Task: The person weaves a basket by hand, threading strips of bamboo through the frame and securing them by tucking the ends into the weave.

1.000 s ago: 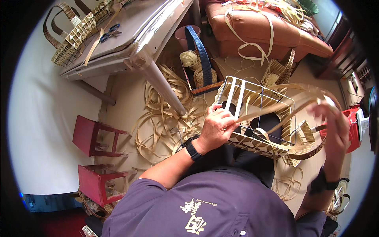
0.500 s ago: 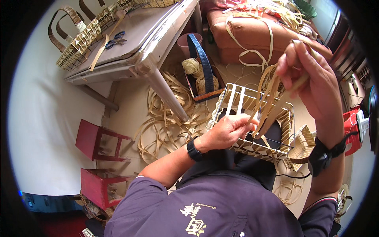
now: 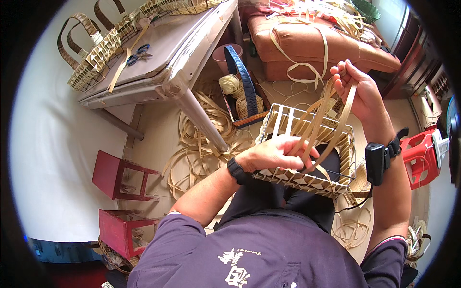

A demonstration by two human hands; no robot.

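Note:
A rectangular wire-frame basket (image 3: 303,183), partly woven with pale flat strips, rests on my lap. My left hand (image 3: 282,152) is over its near left part, fingers curled around lengths of tan weaving strip (image 3: 314,126). Higher up to the right, beyond the basket's right side, my right hand (image 3: 357,89) grips the upper part of the same strip. Between both hands the strip runs in several long loops. Two whitish strips (image 3: 289,121) cross the basket's far left part. My left fingertips are partly hidden by the strip.
Loose tan strips (image 3: 206,126) lie in a heap on the floor, beside a blue-handled basket (image 3: 246,81) with balls of cord. Scissors (image 3: 139,54) lie on the table (image 3: 161,48) at left. Red stools (image 3: 120,175) stand below it. An orange sofa seat (image 3: 297,43) is at the back.
My right hand has moved down and slightly left, its forearm turning. The strip loops have spread wider apart. My left hand's fingers have shifted on the strip and tilted downward.

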